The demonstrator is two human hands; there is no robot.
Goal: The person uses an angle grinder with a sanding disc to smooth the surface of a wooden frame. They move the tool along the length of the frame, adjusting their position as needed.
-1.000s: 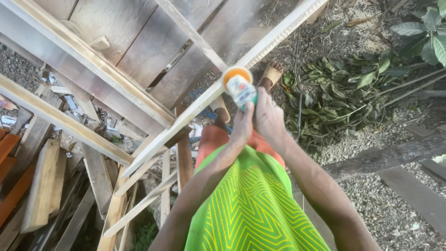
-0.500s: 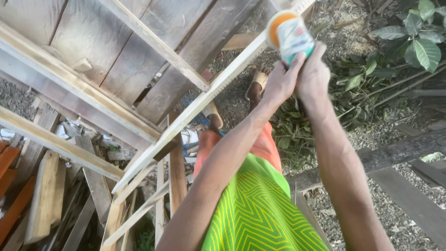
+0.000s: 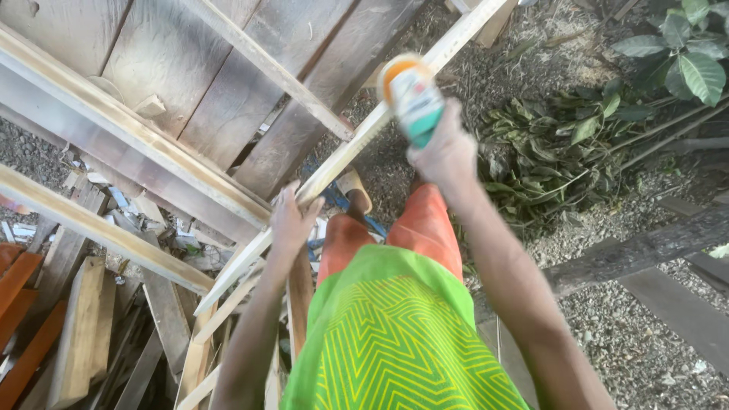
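Left hand (image 3: 292,220) dropped onto slat (image 3: 357,148) above gravel (image 3: 645,334)

Person is wearing a bright green shirt (image 3: 395,342) with a yellow zigzag chevron pattern, filling the frame from centre toward 6 o'clock. Orange shorts (image 3: 414,228) are showing just above it, toward 12 o'clock of the shirt. Both arms are showing bare, no sleeves reaching the forearms, no watch or bands visible. A tan sandal (image 3: 355,190) is showing on one foot, at 10 o'clock of the shorts.
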